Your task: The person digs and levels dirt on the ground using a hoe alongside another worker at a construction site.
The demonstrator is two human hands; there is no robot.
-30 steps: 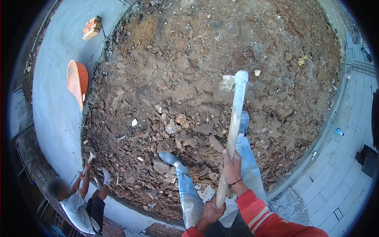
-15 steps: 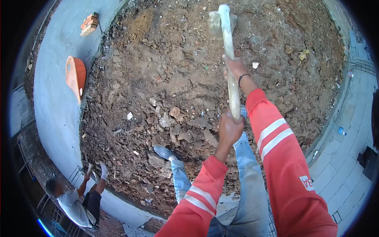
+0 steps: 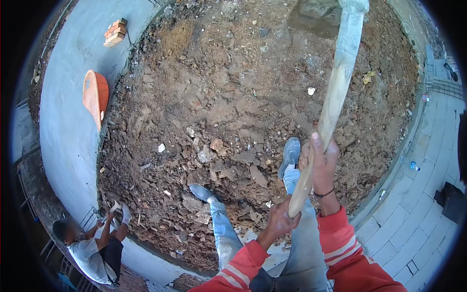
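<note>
A hoe with a pale wooden handle (image 3: 335, 92) slants up through the right half of the view, and its wide dirty blade (image 3: 318, 12) is raised close to the camera at the top. My left hand (image 3: 282, 219) is closed around the handle's lower end. Further up the shaft, my right hand (image 3: 324, 163) grips it too, a dark band around its wrist. Beneath the hoe lies rough brown soil (image 3: 219, 97) with stones and clods. My feet stand apart on it.
To the left, a grey concrete strip (image 3: 63, 121) holds an orange pan (image 3: 99, 95) and a stack of bricks (image 3: 116, 33). Another person (image 3: 92, 250) crouches at lower left, holding a tool. Paving (image 3: 413, 209) runs along the right, with a bottle (image 3: 414, 166) and a dark object (image 3: 450, 202).
The hoe has risen toward the camera and shifted right. My right hand has slid down the handle toward my left hand, and both hands are lower in view.
</note>
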